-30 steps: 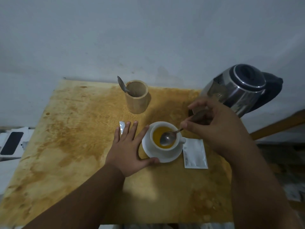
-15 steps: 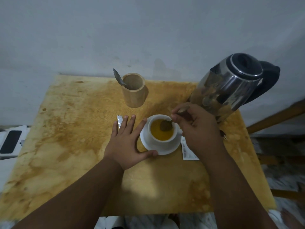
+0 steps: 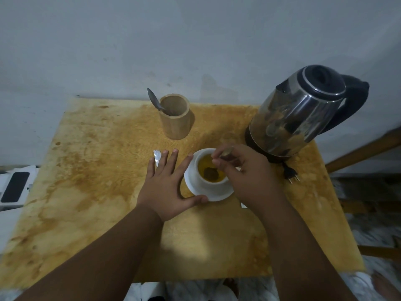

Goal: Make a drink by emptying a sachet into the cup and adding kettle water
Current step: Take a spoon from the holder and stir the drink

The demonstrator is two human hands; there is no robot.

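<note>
A white cup of yellow-orange drink stands on a white saucer in the middle of the stained wooden table. My right hand pinches a metal spoon whose bowl is sunk in the drink. My left hand lies flat on the table, fingers spread, thumb and forefinger against the saucer's left rim. A steel kettle with a black handle stands at the back right. The white sachet is almost hidden under my right wrist.
A wooden cup with a second spoon stands behind the drink. A torn foil strip lies by my left fingertips. The kettle's plug rests on the table. A phone lies off the left edge. A wall is close behind.
My right hand has moved in over the cup and lowered the spoon from the rim into the drink. It now covers most of the sachet. My left hand has stayed by the saucer.
</note>
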